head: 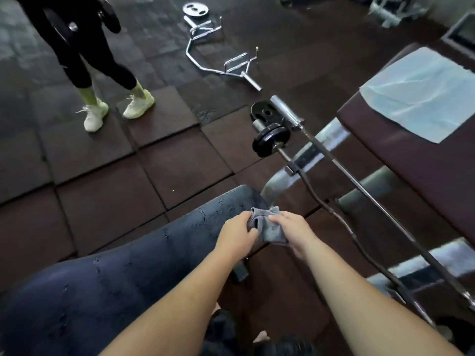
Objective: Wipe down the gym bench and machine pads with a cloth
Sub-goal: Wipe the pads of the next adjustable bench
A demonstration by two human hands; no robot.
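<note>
Just below the frame's centre, both hands hold a grey cloth (pixel 270 228) between them: the left hand (pixel 237 237) curls round its left edge, and the right hand (pixel 295 231) pinches its right side. The cloth is bunched over the far end of the dark bench (pixel 123 273), which runs from lower left to centre and is speckled with droplets. At right, a blue towel (pixel 421 93) lies on a maroon pad (pixel 421 170), beside a barbell (pixel 270 141). At upper left stands a person (pixel 84 55) in pale shoes.
</note>
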